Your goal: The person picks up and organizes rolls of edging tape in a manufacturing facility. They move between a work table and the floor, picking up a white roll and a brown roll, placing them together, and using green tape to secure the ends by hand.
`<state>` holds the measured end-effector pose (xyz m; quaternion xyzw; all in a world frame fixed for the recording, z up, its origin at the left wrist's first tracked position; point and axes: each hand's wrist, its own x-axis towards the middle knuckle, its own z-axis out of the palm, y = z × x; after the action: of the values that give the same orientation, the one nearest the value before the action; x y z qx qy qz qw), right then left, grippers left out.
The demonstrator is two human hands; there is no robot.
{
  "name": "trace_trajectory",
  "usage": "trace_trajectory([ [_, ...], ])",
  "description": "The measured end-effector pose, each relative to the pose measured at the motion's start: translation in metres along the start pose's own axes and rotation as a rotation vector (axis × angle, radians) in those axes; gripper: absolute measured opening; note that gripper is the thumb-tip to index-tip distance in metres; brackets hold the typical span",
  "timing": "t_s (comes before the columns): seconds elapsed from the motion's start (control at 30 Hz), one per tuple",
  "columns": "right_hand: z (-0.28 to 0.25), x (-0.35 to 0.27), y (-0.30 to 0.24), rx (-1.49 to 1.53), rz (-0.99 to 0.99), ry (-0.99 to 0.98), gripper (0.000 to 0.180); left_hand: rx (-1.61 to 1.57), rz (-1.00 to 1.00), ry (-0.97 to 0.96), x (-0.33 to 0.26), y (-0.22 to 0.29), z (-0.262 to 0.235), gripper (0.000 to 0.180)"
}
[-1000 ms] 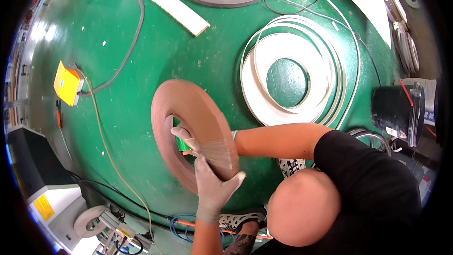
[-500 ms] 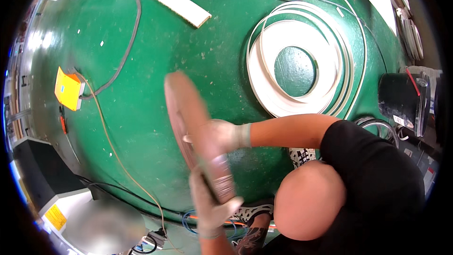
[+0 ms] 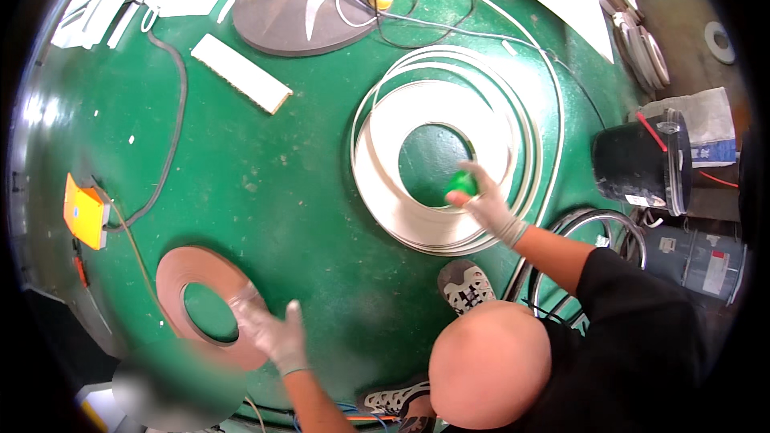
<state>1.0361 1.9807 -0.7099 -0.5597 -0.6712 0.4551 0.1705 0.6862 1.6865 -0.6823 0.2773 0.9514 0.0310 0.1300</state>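
Note:
A flat brown ring-shaped roll (image 3: 188, 273) lies on the green floor (image 3: 305, 192) at the lower left. My left hand (image 3: 273, 333), in a pale glove, has its fingers spread and touches the roll's near right rim. My right hand (image 3: 489, 204), also gloved, reaches out over a large white coil of strip (image 3: 401, 192). It pinches a small green object (image 3: 462, 184) at the coil's inner edge.
A black bucket (image 3: 642, 160) stands at the right, with dark hoops (image 3: 593, 224) beside it. At the top there is a grey round stand base (image 3: 293, 4) with loose cables. A white board (image 3: 241, 72) and an orange box (image 3: 84, 212) on a cable lie at the left. My shoe (image 3: 467, 285) is near the coil.
The brown roll was held upright in both hands; now it lies flat at the lower left. My right hand has let go and moved to the white coil with a green object.

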Motion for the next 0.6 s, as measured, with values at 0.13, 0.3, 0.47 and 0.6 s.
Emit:
trace_trajectory([
  [0.13, -0.036, 0.044, 0.011, 0.197, 0.259, -0.079, 0.080, -0.056, 0.544, -0.082, -0.028, 0.109, 0.042, 0.086],
  [0.3, 0.023, 0.106, -0.014, 0.535, 0.469, -0.462, 0.089, -0.090, 0.733, -0.436, -0.071, 0.172, 0.070, 0.078],
  [0.47, 0.082, 0.083, -0.053, 0.559, 0.442, -0.656, 0.059, -0.504, 0.358, -0.542, -0.095, 0.147, 0.096, 0.078],
  [0.6, 0.157, 0.059, -0.042, 0.461, 0.238, -0.858, 0.058, -1.173, 0.091, -0.480, -0.111, 0.112, 0.115, 0.044],
])
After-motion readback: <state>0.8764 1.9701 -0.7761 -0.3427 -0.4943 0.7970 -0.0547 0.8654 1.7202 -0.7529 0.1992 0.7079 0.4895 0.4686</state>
